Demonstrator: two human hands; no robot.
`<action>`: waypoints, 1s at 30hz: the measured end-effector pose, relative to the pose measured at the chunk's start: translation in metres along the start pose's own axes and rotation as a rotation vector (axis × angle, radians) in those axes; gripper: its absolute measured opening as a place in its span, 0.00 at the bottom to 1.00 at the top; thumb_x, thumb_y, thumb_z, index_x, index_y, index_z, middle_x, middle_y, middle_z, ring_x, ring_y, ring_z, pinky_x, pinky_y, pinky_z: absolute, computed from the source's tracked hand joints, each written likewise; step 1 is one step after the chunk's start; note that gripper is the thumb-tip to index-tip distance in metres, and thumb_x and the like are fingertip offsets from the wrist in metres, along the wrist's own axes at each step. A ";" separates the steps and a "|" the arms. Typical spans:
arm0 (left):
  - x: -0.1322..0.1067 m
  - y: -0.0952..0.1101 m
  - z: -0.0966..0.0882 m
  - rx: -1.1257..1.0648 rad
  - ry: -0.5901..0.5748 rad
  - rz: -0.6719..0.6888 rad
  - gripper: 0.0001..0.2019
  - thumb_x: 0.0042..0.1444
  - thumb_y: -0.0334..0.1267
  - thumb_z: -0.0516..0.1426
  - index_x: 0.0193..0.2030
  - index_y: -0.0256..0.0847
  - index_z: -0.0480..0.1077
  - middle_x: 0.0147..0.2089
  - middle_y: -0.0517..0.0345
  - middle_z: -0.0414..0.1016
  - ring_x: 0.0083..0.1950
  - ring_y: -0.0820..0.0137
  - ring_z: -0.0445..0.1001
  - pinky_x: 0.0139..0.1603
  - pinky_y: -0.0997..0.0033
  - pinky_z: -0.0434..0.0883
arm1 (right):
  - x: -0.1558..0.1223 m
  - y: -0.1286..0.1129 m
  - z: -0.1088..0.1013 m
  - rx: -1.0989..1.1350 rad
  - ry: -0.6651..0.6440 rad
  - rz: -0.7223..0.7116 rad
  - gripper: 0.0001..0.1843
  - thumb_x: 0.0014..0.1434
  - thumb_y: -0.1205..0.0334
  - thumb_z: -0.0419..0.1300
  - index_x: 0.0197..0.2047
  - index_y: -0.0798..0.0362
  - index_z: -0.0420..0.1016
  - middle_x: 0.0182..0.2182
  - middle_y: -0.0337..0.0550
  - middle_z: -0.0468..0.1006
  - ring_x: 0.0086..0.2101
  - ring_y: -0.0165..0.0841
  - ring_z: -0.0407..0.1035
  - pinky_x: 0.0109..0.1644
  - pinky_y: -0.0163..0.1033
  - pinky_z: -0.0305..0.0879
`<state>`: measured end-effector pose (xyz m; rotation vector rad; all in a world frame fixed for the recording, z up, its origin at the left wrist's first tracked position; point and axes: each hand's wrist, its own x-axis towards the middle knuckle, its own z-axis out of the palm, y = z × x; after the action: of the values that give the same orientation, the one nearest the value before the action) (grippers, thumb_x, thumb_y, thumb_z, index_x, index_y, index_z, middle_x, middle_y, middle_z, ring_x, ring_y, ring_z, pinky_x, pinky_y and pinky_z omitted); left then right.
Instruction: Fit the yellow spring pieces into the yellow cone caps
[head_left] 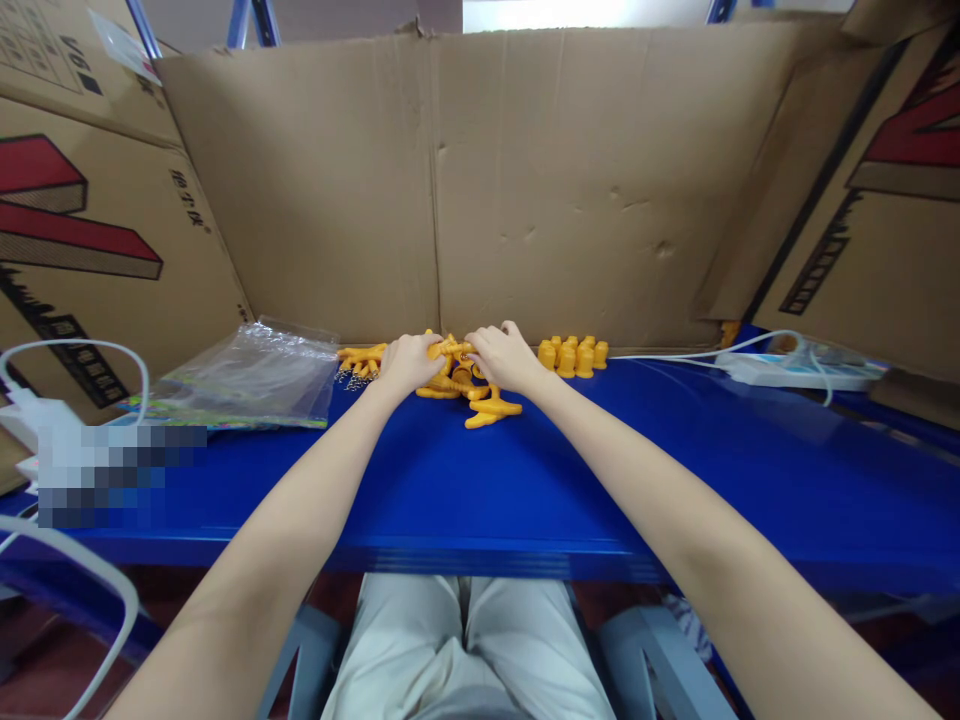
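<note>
My left hand (409, 362) is closed at the back of the blue table, its fingers on a ridged yellow plastic piece (452, 347). From the other side my right hand (506, 357) grips the same piece, fingers curled down over its end. Below and between both hands lies a loose pile of yellow plastic parts (448, 386), some of them ring-like. Just in front of my right hand are branched yellow parts (493, 408). Thin yellow parts (362, 355) lie left of my left hand, beside tiny metal bits (351, 380) too small to name.
Several yellow knob-shaped parts (574, 356) stand upright on the right. Clear plastic bags (251, 375) lie left on the blue table (480, 500). Cardboard walls (562, 180) enclose the back and sides. A white power strip (806, 371) with cables sits at right.
</note>
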<state>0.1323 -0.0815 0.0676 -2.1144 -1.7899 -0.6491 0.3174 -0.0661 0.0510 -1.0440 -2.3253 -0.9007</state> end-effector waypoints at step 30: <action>0.003 0.001 -0.002 0.033 0.030 -0.072 0.20 0.58 0.35 0.50 0.55 0.50 0.72 0.47 0.51 0.79 0.50 0.59 0.76 0.48 0.62 0.71 | 0.008 -0.018 -0.007 -0.053 0.006 0.002 0.15 0.66 0.64 0.47 0.50 0.62 0.68 0.42 0.55 0.74 0.42 0.42 0.63 0.44 0.44 0.46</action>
<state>0.1334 -0.0802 0.0705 -2.0161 -1.8553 -0.6611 0.2997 -0.0763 0.0538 -1.0631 -2.3070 -0.9679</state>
